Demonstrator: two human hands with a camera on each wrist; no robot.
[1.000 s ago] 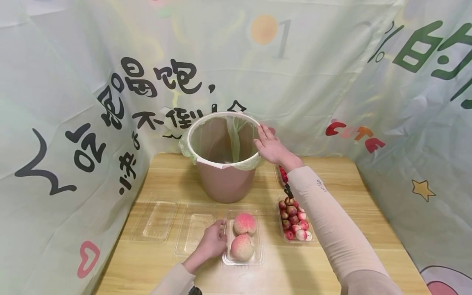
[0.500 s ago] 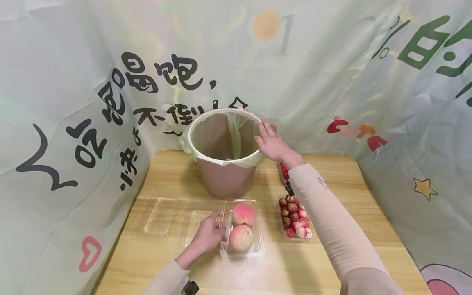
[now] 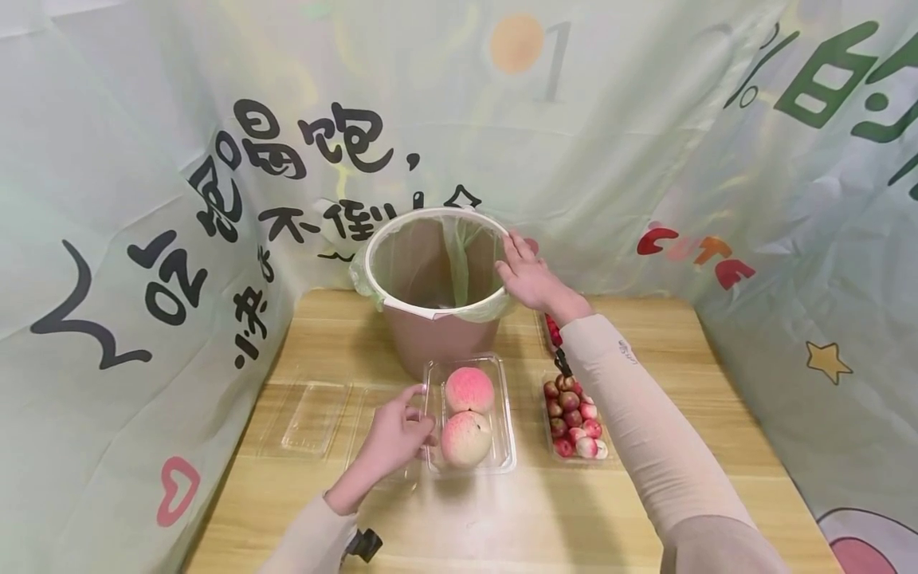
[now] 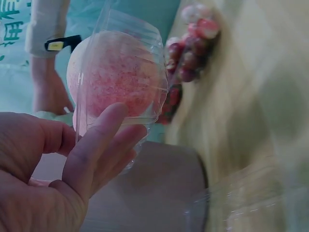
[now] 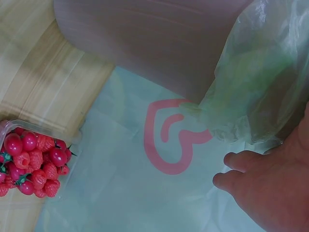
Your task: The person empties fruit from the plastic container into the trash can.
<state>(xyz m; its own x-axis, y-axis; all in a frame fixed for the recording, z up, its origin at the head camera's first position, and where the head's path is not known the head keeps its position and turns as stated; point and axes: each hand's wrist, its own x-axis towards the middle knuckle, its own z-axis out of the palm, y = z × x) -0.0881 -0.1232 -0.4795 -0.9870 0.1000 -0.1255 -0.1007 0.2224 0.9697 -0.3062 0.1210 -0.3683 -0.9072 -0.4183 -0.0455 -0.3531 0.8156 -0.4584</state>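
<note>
Raised off the table and shifting toward twelve o'clock since the earlier frames, a clear rectangular plastic tray (image 3: 504, 422) is carrying two round, pink-blushed peaches: a pale, speckled one (image 3: 466, 439) is lying at the near end, and a rosier one (image 3: 469, 390) is touching it beyond. From this tray, taken as the clock's centre, a light-beige left sleeve (image 3: 311, 534) is reaching in from seven o'clock over a pale wood-grain table (image 3: 545, 526). At nine o'clock the left hand (image 3: 398, 434) is curling round the tray's side edge, gripping it between thumb and fingers. Two flat, clear plastic trays are lying farther toward nine, one (image 3: 362, 422) just beyond the hand, the other (image 3: 308, 418) past it. At three o'clock small round dark-red and pink-white fruits (image 3: 571, 414) are filling a clear plastic box (image 3: 548, 434). Toward twelve a dusty-pink round bucket (image 3: 445, 339) is standing upright, a translucent green bag (image 3: 460, 271) folding over its white rim. Fingers extended, the right hand (image 3: 534, 279) is resting on that rim at one o'clock, grasping nothing. Beyond the forearm, red berries (image 5: 36, 164) are heaping in another clear plastic box (image 5: 43, 129). Behind everything, pale printed cloth (image 3: 610, 199) is hanging.
</note>
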